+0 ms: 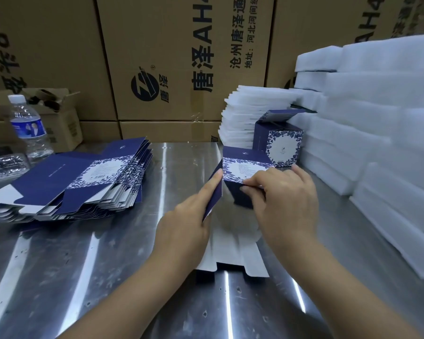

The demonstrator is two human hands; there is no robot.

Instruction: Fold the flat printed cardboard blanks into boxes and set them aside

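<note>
1. The half-folded blank is found at the middle of the steel table. Its far end is raised into a box shape, and its white inner side is laid flat toward the person.
2. The left hand is laid with straight fingers along the blank's dark blue left panel, which is held up on a tilt. Nothing is clasped there.
3. The right hand is curled, and the near edge of the floral printed panel is pinched in its fingertips.
4. A finished box is seen just beyond the right hand, upright with its top flap raised, close against the white foam sheets.
5. The stack of flat blanks is fanned out at the left, well apart from both hands.
6. A water bottle is stood at the far left edge, and brown cartons are walled up behind the table.
</note>
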